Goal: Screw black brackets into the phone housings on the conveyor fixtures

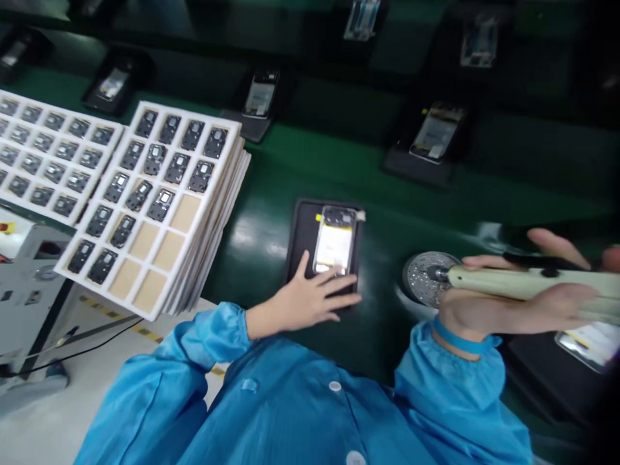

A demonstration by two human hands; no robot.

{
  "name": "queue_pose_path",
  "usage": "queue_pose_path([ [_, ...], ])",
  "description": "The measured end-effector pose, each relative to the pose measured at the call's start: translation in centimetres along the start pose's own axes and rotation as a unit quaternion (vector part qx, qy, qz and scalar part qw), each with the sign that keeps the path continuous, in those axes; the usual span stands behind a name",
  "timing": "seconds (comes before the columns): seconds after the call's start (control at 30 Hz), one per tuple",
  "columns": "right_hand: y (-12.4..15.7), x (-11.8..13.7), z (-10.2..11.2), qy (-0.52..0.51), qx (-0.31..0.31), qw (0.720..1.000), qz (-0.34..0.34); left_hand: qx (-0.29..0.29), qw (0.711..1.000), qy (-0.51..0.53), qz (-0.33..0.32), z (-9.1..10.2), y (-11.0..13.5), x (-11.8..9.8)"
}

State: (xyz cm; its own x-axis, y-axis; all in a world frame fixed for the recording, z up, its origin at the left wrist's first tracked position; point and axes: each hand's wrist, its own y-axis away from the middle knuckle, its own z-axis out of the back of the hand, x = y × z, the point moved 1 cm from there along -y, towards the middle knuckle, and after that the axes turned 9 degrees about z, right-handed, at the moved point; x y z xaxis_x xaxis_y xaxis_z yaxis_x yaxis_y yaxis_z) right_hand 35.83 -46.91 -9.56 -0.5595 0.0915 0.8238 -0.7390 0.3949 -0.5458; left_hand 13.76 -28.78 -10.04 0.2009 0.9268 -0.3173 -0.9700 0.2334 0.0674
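Two hands stood apart: the left hand [303,307], its fingers splayed, lay over the lower end of a phone unit [334,245] that sat on a black pad [301,236] at one o'clock from the palm, though contact was impossible to tell. The right hand [527,311] had thumb and fingers clamped round a pale screwdriver [504,282], its tip at a round dish [407,278] between three and four o'clock from the unit. A crooked tip could have jolted the dish and scattered its small bright pieces, and a careless left-hand push could have skewed the unit.
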Motion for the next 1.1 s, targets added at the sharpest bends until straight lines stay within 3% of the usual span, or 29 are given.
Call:
queue_pose_path([
  [0.07, 0.4, -0.5, 0.2, -0.072, -0.054, 0.995, 0.041, -0.007, 0.998, -0.001, 0.055, 1.3, -3.2, 3.8],
  [0.1, 0.8, -0.7, 0.2, -0.095, -0.053, 0.993, 0.037, -0.011, 0.997, -0.006, 0.081, 2.1, -5.0, 5.8],
  [0.2, 2.1, -0.4, 0.2, -0.108, 0.003, 0.994, -0.014, -0.026, 0.988, -0.021, 0.153, 4.6, -10.9, 11.2],
  [0.27, 2.7, 0.2, 0.3, -0.113, 0.042, 0.992, -0.035, -0.041, 0.98, -0.036, 0.194, 5.8, -14.5, 13.2],
  [0.33, 3.1, 0.7, 0.4, -0.121, 0.064, 0.99, -0.042, -0.077, 0.976, -0.049, 0.2, 6.3, -17.8, 13.6],
  [0.47, 3.1, 0.9, 0.4, -0.127, 0.077, 0.988, -0.041, -0.109, 0.976, -0.033, 0.185, 5.1, -23.1, 11.5],
  [0.6, 3.0, 0.4, 0.3, -0.128, 0.084, 0.987, -0.041, -0.109, 0.97, -0.023, 0.217, 3.9, -25.4, 10.1],
  [0.73, 2.4, -0.1, 0.4, -0.132, 0.081, 0.987, -0.03, -0.129, 0.971, 0.004, 0.202, 4.2, -24.1, 9.7],
  [0.83, 1.9, -0.1, 0.4, -0.137, 0.074, 0.988, -0.023, -0.142, 0.972, 0.029, 0.183, 4.7, -20.7, 8.9],
  [0.97, 1.5, -0.1, 0.5, -0.134, 0.066, 0.989, -0.021, -0.141, 0.974, 0.061, 0.169, 4.2, -12.8, 7.1],
  [1.1, 1.3, -0.9, 0.6, -0.121, 0.049, 0.991, -0.02, -0.119, 0.972, 0.087, 0.181, 2.0, -3.7, 4.1],
])
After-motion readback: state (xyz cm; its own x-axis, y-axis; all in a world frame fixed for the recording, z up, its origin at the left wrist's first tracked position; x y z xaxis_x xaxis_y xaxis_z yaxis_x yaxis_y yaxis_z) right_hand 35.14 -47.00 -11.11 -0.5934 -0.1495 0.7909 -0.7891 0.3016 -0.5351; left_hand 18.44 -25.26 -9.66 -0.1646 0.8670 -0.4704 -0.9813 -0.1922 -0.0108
